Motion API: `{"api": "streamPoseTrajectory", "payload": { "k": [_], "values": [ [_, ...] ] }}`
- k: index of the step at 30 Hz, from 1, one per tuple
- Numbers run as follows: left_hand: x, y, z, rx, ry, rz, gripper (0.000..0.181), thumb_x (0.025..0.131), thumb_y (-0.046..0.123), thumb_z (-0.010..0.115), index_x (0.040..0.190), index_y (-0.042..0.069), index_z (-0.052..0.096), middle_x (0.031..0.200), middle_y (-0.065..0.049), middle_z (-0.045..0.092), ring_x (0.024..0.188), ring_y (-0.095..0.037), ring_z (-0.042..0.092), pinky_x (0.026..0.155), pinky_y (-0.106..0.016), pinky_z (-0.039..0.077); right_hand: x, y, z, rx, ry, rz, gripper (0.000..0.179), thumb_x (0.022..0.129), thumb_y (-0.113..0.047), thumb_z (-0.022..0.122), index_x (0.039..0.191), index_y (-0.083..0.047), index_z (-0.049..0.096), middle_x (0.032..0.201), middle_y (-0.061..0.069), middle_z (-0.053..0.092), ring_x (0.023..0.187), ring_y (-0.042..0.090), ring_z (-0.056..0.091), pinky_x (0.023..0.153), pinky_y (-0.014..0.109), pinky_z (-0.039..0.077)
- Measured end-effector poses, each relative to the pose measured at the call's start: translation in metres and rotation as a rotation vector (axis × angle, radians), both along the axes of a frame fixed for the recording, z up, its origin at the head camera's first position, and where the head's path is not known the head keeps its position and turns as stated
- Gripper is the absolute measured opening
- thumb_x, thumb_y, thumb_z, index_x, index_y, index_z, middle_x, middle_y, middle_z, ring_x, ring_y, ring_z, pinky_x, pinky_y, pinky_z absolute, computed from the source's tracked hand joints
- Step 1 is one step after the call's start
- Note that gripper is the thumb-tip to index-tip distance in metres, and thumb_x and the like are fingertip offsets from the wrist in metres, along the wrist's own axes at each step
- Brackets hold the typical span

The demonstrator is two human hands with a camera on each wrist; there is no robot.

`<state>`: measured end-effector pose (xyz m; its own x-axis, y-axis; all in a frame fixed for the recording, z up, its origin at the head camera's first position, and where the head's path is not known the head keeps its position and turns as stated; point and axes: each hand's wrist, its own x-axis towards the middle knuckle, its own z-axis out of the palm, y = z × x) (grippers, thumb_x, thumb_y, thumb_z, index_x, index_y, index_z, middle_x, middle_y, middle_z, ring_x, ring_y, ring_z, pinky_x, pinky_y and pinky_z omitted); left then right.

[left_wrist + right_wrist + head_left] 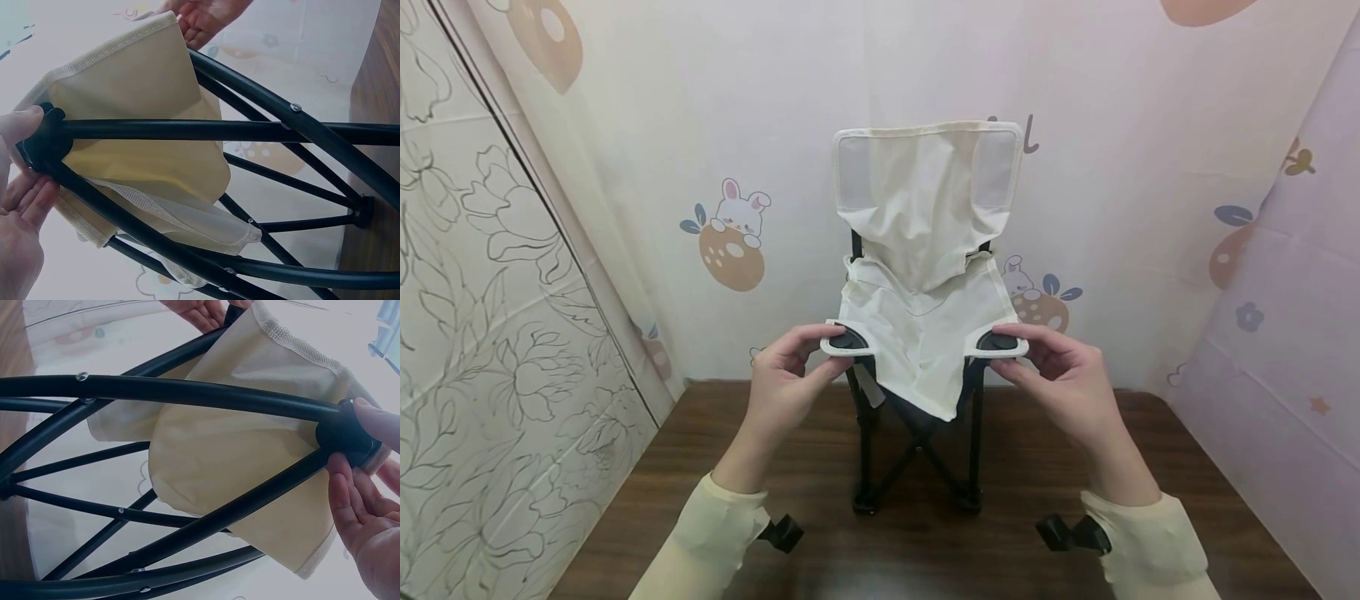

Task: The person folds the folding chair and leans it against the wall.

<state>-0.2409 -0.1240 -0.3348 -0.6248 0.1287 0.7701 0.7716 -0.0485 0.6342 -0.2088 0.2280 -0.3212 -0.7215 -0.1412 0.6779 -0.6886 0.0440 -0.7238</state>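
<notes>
**Because It Was Gripped From Two Sides, a Folding Camp Chair [917,275] Was Apparently Steadied on a Wooden Tabletop [737,467]**

Where the frame tubes [162,129] met the seat fabric [917,325], the front was pinched: at eight o'clock by the left hand [786,379], at four o'clock by the right hand [1067,379]. Thumb and fingers were clamped on the left corner cap [848,339] and right corner cap [997,342], presumably because firmer purchase was offered there than by loose cloth. The chair was stood upright between the hands, its crossed legs [919,447] placed beneath, probably for support. At six o'clock, the fabric's front edge was allowed to droop, seemingly untensioned.
</notes>
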Motion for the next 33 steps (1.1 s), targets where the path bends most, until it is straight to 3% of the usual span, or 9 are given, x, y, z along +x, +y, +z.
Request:
{"api": "streamPoseTrajectory", "payload": {
  "k": [17,27,33],
  "values": [
    [-0.0026,0.0018,0.0039,-0.024,0.013,-0.016,0.037,0.089,-0.018,0.080,0.124,-0.005,0.074,0.121,-0.019,0.078,0.116,-0.023,0.076,0.095,-0.029,0.062,-0.0018,-0.0008,0.0029,0.036,-0.005,-0.028,0.043,0.089,0.019,0.079,0.130,0.009,0.071,0.117,0.006,0.078,0.100,0.017,0.073,0.093,0.023,0.061],
    [-0.0022,0.0036,0.0054,-0.031,0.007,-0.020,0.037,0.090,-0.016,0.080,0.124,-0.004,0.075,0.120,-0.016,0.078,0.116,-0.025,0.076,0.081,-0.022,0.060,-0.0017,-0.0011,0.0043,0.035,-0.010,-0.022,0.043,0.089,0.019,0.079,0.130,0.009,0.071,0.117,0.006,0.079,0.100,0.016,0.073,0.092,0.023,0.061],
    [-0.0013,0.0056,0.0064,-0.022,0.001,-0.025,0.036,0.090,-0.016,0.079,0.124,-0.004,0.074,0.121,-0.017,0.077,0.115,-0.025,0.076,0.093,-0.028,0.062,-0.0014,-0.0009,0.0053,0.051,-0.025,-0.041,0.043,0.090,0.017,0.080,0.132,0.007,0.072,0.118,0.005,0.079,0.101,0.016,0.073,0.094,0.023,0.061]
  ]
}}
